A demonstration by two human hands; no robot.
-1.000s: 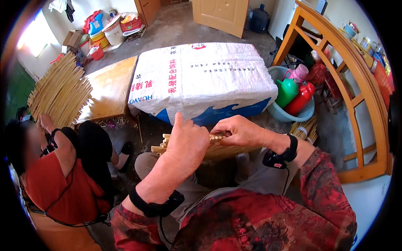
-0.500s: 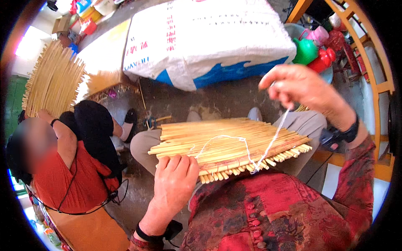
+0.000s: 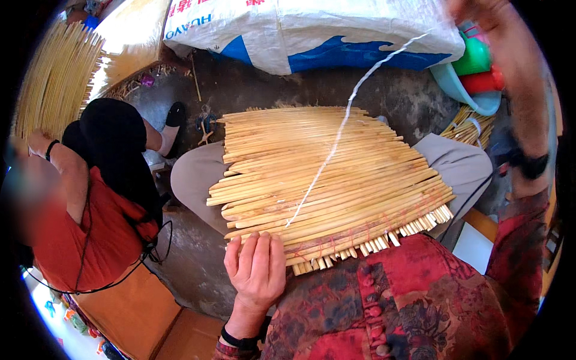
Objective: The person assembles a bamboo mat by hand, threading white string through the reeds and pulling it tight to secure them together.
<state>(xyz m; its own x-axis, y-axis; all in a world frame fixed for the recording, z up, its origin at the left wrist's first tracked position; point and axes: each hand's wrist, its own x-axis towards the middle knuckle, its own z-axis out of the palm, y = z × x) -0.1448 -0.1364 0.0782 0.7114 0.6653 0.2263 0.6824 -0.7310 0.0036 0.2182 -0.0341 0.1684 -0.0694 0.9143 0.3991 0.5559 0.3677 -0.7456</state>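
White twisted cord (image 3: pixel 341 135) rises from a slatted mat of straw-coloured sticks (image 3: pixel 330 174)

Nearest is the person's dark-and-red patterned shirt (image 3: pixel 390 294). Just beyond it, the mat lies across the lap, over the grey trousers (image 3: pixel 198 180), its near edge crossed by thin red stitching (image 3: pixel 366 231) above a row of pale cut ends. The left hand (image 3: pixel 256 264) holds the mat's near left corner, fingers curled over the edge. Just past those fingertips the cord leaves the sticks and slants up toward the right hand (image 3: pixel 483 15), raised at the upper right; it is blurred and partly cut off, so its grip cannot be told.

To the left, a co-worker in a plain red top (image 3: pixel 90 234) has a hand at a similar stick mat (image 3: pixel 57 78).

Farther off, a tied stick bundle (image 3: pixel 471 127) lies near a light-blue basin (image 3: pixel 450 83) with green and red plastic containers. Beyond the lap, a white woven sack with a blue wave pattern (image 3: pixel 360 24) carries blue Latin capitals at its left and red characters cut by the upper border.
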